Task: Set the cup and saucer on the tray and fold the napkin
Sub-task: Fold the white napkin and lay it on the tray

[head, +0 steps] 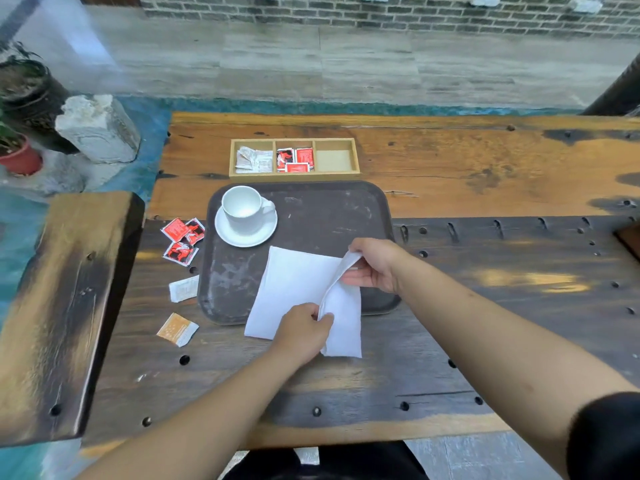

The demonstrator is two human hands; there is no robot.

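Both hands on napkin (294,289): left hand (304,327) pinching near edge, right hand (372,266) pinching lifted far corner. Napkin half on tray (311,209), overhanging front rim. Cup (242,207) on saucer (246,226), already on tray. Fold step underway. Next, likely: carry flap over, align edges, press crease.

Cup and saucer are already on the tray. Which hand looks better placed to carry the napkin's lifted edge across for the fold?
Probably the right hand: it holds the napkin's raised far edge, while the left hand pinches the near end.

A café terrace: sachet box (294,156) and serving tray (332,209) on rustic table (485,168).
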